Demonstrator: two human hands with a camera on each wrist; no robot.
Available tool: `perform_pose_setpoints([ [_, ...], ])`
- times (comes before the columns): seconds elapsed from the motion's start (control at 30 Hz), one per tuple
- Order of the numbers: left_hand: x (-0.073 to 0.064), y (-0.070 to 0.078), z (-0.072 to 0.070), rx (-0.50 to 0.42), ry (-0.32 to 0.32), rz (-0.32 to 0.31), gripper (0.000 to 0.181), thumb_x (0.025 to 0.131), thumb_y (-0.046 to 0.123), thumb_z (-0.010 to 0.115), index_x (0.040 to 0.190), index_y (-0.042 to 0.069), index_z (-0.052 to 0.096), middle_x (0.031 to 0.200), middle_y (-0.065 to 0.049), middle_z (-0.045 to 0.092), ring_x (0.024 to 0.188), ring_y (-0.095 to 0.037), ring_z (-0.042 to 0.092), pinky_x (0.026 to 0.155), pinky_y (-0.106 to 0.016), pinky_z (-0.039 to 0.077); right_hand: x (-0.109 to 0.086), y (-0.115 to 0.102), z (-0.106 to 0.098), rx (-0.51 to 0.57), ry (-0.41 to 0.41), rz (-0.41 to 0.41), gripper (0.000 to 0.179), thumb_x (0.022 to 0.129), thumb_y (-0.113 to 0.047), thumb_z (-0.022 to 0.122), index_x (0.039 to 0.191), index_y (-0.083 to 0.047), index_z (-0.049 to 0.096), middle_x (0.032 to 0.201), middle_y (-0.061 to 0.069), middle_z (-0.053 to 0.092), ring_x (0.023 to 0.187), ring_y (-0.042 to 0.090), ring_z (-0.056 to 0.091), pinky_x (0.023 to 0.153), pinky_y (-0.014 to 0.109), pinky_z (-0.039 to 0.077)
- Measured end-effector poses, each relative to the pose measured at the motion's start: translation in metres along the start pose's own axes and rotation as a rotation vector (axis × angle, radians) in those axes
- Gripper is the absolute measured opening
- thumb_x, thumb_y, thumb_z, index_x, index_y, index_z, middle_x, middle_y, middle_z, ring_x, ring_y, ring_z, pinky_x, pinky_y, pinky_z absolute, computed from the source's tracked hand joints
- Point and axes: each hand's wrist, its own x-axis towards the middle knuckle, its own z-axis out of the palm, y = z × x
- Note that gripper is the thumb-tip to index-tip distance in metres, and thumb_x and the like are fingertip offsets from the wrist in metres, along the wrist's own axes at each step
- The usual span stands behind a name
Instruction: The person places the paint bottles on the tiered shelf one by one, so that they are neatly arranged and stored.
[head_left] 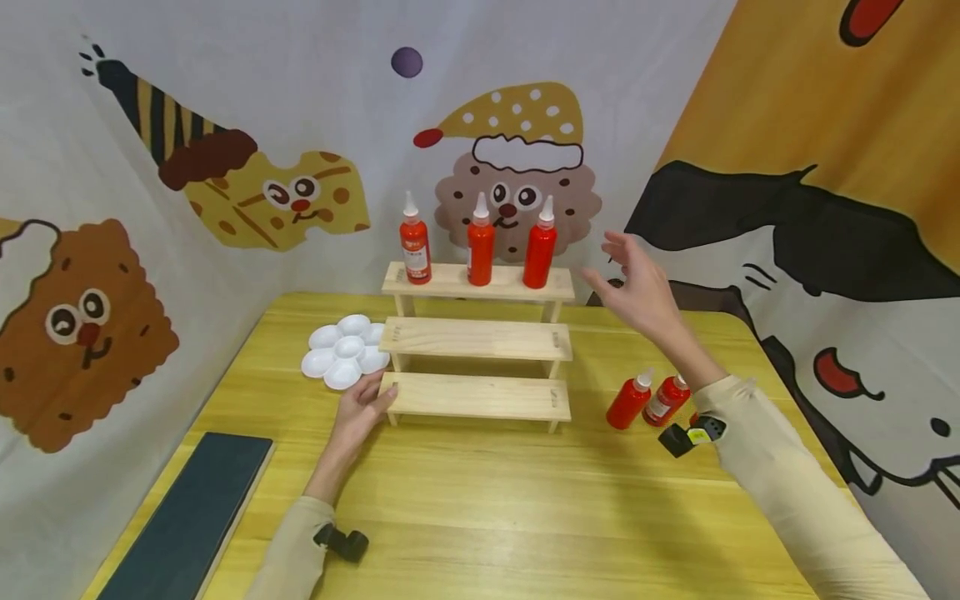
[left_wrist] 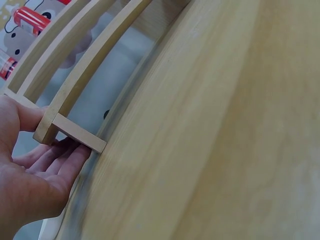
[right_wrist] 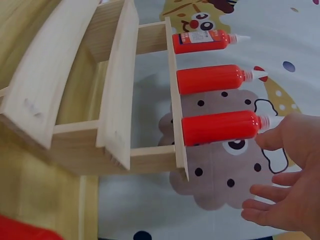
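A three-step wooden display rack [head_left: 480, 340] stands on the table. Three red squeeze bottles with white nozzle caps line its top step: a left bottle [head_left: 416, 250], a middle bottle [head_left: 481, 250] and a right bottle [head_left: 539, 254]. My left hand [head_left: 360, 412] grips the left end of the lowest step, thumb on top and fingers at the side support, as the left wrist view shows. To the right of the top step, my right hand [head_left: 637, 292] is raised with fingers spread and nothing held. In the right wrist view its thumb appears close to the right bottle's nozzle [right_wrist: 270, 121].
More red bottles [head_left: 628, 403] stand on the table right of the rack, one partly behind the right sleeve. A white flower-shaped paint palette [head_left: 322, 363] lies left of the rack. At the front left is a dark flat board [head_left: 191, 508]. A cartoon-printed cloth [head_left: 300, 83] hangs behind.
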Motion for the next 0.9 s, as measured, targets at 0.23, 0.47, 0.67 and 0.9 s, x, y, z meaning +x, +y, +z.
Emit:
perform_pose_setpoints([
  [0.23,0.0,0.002,-0.001,0.007,0.003,0.005,0.059,0.1,0.018,0.065,0.153,0.004,0.042,0.151,-0.023,0.05,0.095,-0.005,0.066,0.078,-0.02,0.057,-0.021,0.017,-0.011,-0.023,-0.02,0.0,0.064,0.098,-0.021,0.067,0.151,-0.001,0.037,0.151,0.026,0.049,0.14,0.042,0.045,0.115,0.058,0.038],
  [0.47,-0.001,0.003,0.0,-0.002,-0.006,-0.003,0.059,0.1,0.018,0.065,0.153,0.004,0.041,0.151,-0.023,0.049,0.097,-0.007,0.067,0.078,-0.021,0.058,-0.044,0.031,-0.021,0.02,-0.056,0.074,0.069,0.1,-0.027,0.065,0.153,0.0,0.033,0.152,0.031,0.044,0.14,0.048,0.042,0.113,0.063,0.037],
  [0.67,-0.002,0.001,0.002,-0.003,-0.013,-0.004,0.061,0.101,0.017,0.064,0.154,0.004,0.039,0.152,-0.024,0.048,0.098,-0.007,0.067,0.079,-0.021,0.058,-0.065,0.044,-0.023,0.046,-0.091,0.112,0.068,0.1,-0.025,0.066,0.153,0.0,0.031,0.152,0.032,0.042,0.139,0.05,0.041,0.11,0.067,0.037],
  [0.9,-0.002,0.001,0.002,-0.032,-0.013,0.007,0.057,0.101,0.013,0.062,0.153,0.002,0.04,0.15,-0.026,0.049,0.093,-0.004,0.067,0.079,-0.02,0.058,-0.087,0.059,-0.016,0.061,-0.119,0.124,0.066,0.099,-0.021,0.067,0.151,0.004,0.034,0.148,0.036,0.044,0.134,0.052,0.045,0.107,0.067,0.041],
])
